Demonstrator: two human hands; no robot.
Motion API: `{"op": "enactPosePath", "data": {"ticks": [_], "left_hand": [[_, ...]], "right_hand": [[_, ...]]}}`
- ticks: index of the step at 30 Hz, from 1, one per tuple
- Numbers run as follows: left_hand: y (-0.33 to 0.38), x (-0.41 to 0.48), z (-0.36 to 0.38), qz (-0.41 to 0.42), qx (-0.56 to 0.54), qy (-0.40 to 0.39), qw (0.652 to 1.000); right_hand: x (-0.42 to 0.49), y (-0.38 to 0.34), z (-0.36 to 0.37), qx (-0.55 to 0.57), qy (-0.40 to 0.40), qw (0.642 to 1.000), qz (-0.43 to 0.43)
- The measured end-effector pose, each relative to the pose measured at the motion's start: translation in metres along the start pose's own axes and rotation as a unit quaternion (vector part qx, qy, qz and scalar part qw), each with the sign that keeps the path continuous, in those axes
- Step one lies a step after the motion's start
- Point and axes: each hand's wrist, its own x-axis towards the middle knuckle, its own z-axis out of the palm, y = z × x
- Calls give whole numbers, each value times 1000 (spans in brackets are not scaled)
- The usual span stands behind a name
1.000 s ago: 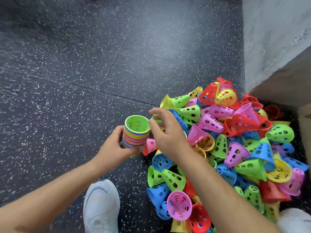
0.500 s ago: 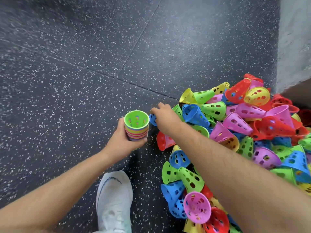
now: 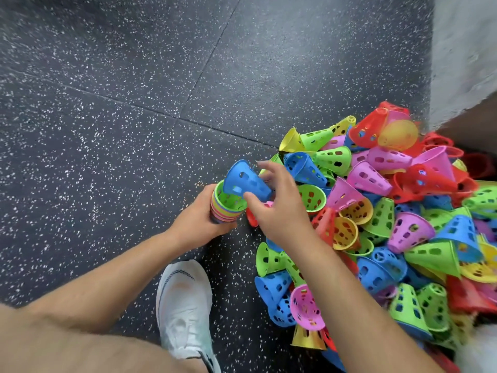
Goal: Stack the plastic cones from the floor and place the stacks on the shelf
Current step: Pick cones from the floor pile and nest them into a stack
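Stack (image 3: pixel 224 210): nested cones with striped multicoloured rims, green cone innermost, mouth up, gripped in my left hand (image 3: pixel 196 224).
Blue perforated cone (image 3: pixel 246 181): tilted, pinched in my right hand (image 3: pixel 279 208), overlapping the stack's mouth.
Loose cones (image 3: pixel 390 211): mixed-colour heap on the floor (image 3: pixel 134 157), right of the stack.

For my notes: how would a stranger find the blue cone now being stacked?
Left of the cone pile, the left hand holds a stack. The blue cone leans over its green mouth, pinched by the right hand; other blue cones lie in the pile.
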Motion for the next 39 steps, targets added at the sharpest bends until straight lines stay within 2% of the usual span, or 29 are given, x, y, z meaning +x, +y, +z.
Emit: {"op": "enactPosePath", "data": {"ticks": [3, 7, 9, 15, 18, 24, 27, 29, 32, 34, 36, 39], "left_hand": [[1, -2, 0, 0, 5, -7, 1000], [1, 1, 1, 0, 24, -20, 1000], [-1, 1, 1, 0, 22, -19, 1000], [-8, 0, -1, -1, 11, -17, 1000], [-8, 1, -1, -6, 25, -15, 1000], [-5, 1, -1, -14, 26, -18, 999], [-8, 1, -1, -13, 30, -8, 999], [-9, 2, -1, -10, 36, -5, 999], [-11, 4, -1, -6, 37, -8, 999], [-10, 4, -1, -5, 38, -9, 999], [-11, 4, -1, -6, 34, -10, 999], [-11, 3, -2, -3, 26, -13, 1000]], "right_hand": [[-5, 1, 2, -75, -85, 993, -26], [-8, 1, 1, -115, -113, 986, -43], [-4, 1, 0, -88, -84, 992, -42], [6, 13, 8, 2, 79, 996, -44], [3, 15, 13, 17, 101, 993, -64], [-13, 26, 21, -36, -10, 994, -106], [-21, 33, 19, -31, -5, 997, -68], [-19, 40, 18, -75, 7, 996, -38], [-12, 51, 20, -239, -79, 968, 1], [-9, 55, 21, -310, -134, 941, 12], [-9, 56, 24, -344, -153, 926, -6], [-9, 54, 27, -349, -146, 925, -26]]}}
